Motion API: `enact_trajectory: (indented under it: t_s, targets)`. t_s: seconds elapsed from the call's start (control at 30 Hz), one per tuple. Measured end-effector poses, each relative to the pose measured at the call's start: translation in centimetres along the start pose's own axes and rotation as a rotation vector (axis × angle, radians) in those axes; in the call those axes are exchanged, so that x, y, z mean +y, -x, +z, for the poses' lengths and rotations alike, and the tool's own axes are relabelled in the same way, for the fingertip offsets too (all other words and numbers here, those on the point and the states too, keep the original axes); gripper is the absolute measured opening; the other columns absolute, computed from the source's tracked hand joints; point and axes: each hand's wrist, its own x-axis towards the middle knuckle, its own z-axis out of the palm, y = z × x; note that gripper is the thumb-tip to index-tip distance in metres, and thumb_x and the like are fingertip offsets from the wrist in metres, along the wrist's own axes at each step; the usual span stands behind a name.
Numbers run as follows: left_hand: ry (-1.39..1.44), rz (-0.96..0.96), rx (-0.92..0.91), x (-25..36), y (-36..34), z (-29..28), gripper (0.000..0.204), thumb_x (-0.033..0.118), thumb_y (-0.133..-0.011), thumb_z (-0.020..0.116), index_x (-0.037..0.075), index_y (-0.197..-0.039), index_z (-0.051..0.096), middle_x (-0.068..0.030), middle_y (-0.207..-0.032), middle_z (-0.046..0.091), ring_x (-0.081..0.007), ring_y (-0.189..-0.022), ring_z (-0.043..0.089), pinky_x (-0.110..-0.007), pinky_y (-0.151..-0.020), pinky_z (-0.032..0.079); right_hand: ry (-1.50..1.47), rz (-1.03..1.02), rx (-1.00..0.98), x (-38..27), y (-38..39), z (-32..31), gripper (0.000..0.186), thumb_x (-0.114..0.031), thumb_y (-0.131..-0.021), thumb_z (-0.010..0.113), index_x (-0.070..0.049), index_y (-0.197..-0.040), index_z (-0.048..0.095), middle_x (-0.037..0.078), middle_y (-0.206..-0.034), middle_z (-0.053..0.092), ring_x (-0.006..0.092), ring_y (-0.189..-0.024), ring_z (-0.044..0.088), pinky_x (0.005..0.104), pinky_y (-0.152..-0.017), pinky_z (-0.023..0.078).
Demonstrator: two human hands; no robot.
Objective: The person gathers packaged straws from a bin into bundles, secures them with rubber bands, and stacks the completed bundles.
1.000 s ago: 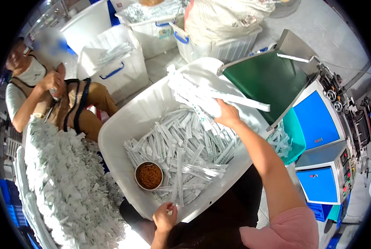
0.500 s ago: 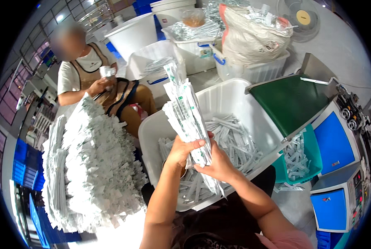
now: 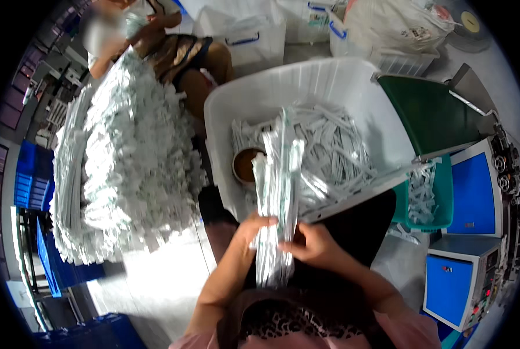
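Both my hands grip one bundle of long, narrow white packets [image 3: 276,192] with green print and shiny wrapping. My left hand [image 3: 249,232] is closed on its left side, thumb across the front. From the right, my right hand [image 3: 311,243] holds the same bundle, thumb pressed on it. The bundle points away from me, its lower end close to my dark apron. Beyond it stands a large white tub [image 3: 237,96] with many loose packets [image 3: 332,145] lying crosswise inside. A round brown-lined bowl [image 3: 245,165] sits among them at the tub's left.
A tall stack of packets [image 3: 138,157] rises at my left. A green conveyor belt [image 3: 431,113] slopes over the tub's right side, beside a blue-and-white machine [image 3: 449,291]. A teal bin [image 3: 446,198] holds more packets. Another person [image 3: 149,35] sits at the far left, near clear boxes [image 3: 242,35].
My hands have drawn the bundle down and closer to my body, from above the tub to its near edge. My view has tilted further down.
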Motion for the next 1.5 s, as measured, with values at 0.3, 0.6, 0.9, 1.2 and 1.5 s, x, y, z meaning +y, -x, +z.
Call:
enact_trajectory:
  t_s: [0.3, 0.6, 0.9, 1.2, 1.5]
  targets:
    - [0.016, 0.219, 0.171, 1.5, -0.5, 0.9, 0.045, 0.005, -0.064, 0.062, -0.002, -0.106, 0.049, -0.0116, -0.09, 0.059, -0.0213, -0.078, 0.06, -0.031, -0.072, 0.048, -0.047, -0.115, 0.249, 1.1, -1.9, 1.1, 0.014, -0.009, -0.075, 0.056, 0.002, -0.076, 0.047, 0.014, -0.059, 0.055, 0.0236, -0.05, 0.056, 0.031, -0.048, 0.041]
    - [-0.041, 0.214, 0.128, 1.1, -3.9, 1.2, 0.041, 0.003, -0.067, 0.064, -0.003, -0.105, 0.049, -0.0133, -0.087, 0.06, -0.0222, -0.076, 0.061, -0.033, -0.069, 0.051, 0.137, -0.147, 0.436, 1.9, -2.0, 1.9, 0.023, -0.014, -0.083, 0.052, 0.001, -0.097, 0.041, 0.013, -0.059, 0.053, 0.0282, -0.051, 0.056, 0.0332, -0.047, 0.043]
    - [0.071, 0.015, 0.098, 0.2, -5.6, 0.3, 0.027, 0.004, -0.067, 0.061, -0.005, -0.093, 0.056, -0.0152, -0.083, 0.061, -0.023, -0.071, 0.061, -0.033, -0.065, 0.052, 0.474, -0.11, 0.647, 0.7, -2.9, -0.8, 0.016, -0.013, -0.079, 0.052, 0.0, -0.07, 0.048, 0.01, -0.045, 0.049, 0.0225, -0.038, 0.052, 0.0343, -0.04, 0.042]
    - [0.178, -0.008, -0.125, -0.6, -6.1, -0.3, 0.048, 0.015, -0.059, 0.065, -0.005, -0.099, 0.048, -0.0124, -0.083, 0.052, -0.0213, -0.071, 0.053, -0.03, -0.063, 0.046, -0.307, 0.058, 0.526, 14.3, -11.7, -7.4, 0.045, -0.032, -0.086, 0.05, -0.002, -0.119, 0.041, 0.008, -0.106, 0.051, 0.0148, -0.095, 0.05, 0.0296, -0.074, 0.042]
    - [0.188, -0.16, -0.173, -0.9, -5.8, -1.6, 0.071, 0.026, -0.056, 0.072, -0.002, -0.114, 0.044, -0.0174, -0.097, 0.052, -0.0292, -0.085, 0.054, -0.036, -0.076, 0.046, -0.798, -0.133, -0.048, 2.2, -19.8, -11.0, 0.036, -0.016, -0.086, 0.049, 0.0, -0.117, 0.042, 0.015, -0.111, 0.052, 0.0214, -0.1, 0.053, 0.0267, -0.073, 0.047]
